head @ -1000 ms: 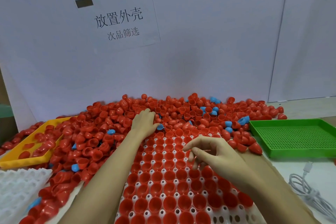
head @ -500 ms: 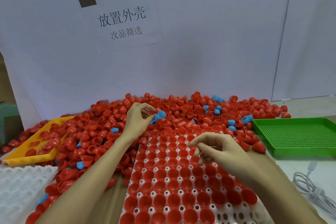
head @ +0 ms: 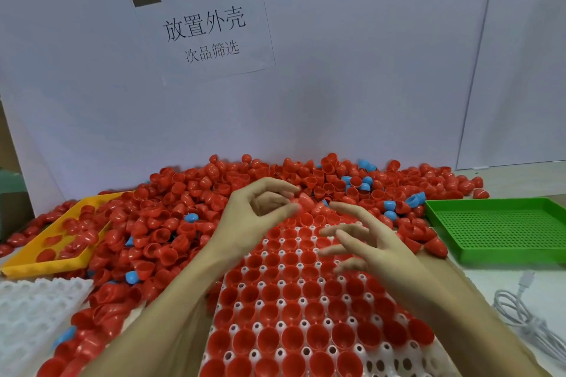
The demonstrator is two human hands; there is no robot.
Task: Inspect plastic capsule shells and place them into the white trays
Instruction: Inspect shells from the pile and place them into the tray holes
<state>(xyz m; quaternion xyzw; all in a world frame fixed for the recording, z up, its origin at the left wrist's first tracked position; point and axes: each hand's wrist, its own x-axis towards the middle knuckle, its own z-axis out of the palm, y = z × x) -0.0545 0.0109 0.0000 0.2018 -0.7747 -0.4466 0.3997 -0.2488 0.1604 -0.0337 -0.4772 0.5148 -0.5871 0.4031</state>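
A white tray (head: 303,324) lies in front of me with red capsule shells seated in nearly all its cups. Behind and left of it spreads a big heap of loose red shells (head: 183,217) with a few blue ones. My left hand (head: 257,214) hovers over the tray's far edge and pinches a red shell (head: 303,202) between thumb and fingertips. My right hand (head: 364,242) floats above the tray's far right part, fingers spread and blurred, holding nothing.
A yellow tray (head: 39,263) with several red shells sits at the left. A second white tray (head: 27,315) lies at the lower left. A green perforated tray (head: 502,229) stands at the right, a white cable (head: 520,312) in front of it. A white board with a paper sign (head: 205,27) stands behind.
My left hand let go of the blue shell and came right and nearer, now pinching a red shell. My right hand opened from a curled pose and spread its fingers.
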